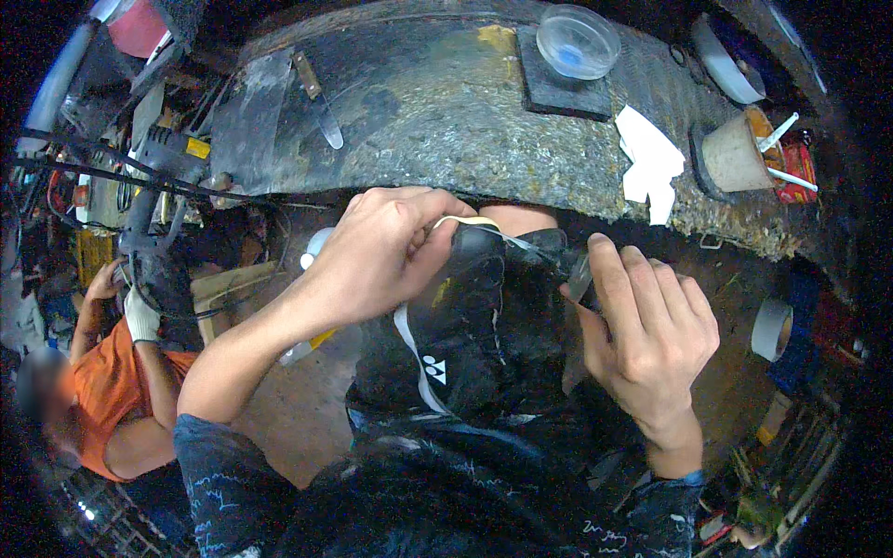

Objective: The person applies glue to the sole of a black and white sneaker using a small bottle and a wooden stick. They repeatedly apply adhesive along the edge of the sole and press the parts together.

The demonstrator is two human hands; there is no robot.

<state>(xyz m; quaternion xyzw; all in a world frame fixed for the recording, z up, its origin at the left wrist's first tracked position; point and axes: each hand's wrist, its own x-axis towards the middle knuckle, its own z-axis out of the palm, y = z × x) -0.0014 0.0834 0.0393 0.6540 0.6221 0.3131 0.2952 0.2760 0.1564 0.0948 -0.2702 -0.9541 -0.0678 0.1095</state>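
Note:
Over my lap, my left hand (395, 232) is closed in a pinch on one end of a thin, pale yellow and clear strip (476, 221). The strip slants down to the right, toward my right hand (646, 335). There my thumb and fingers close around a shiny, greyish clear object (579, 279), mostly hidden by the hand; its exact kind does not show. A white cord (410, 349) hangs down the front of my black shorts (465, 344), below the left hand.
A dark, worn workbench (400, 121) curves ahead, bearing a wooden-handled knife (318, 100), a clear round container (578, 43) on a dark block, white paper (649, 158) and a stained pot (739, 153). Left, a person in orange (130, 391) works by machinery. A white ring (772, 329) lies right.

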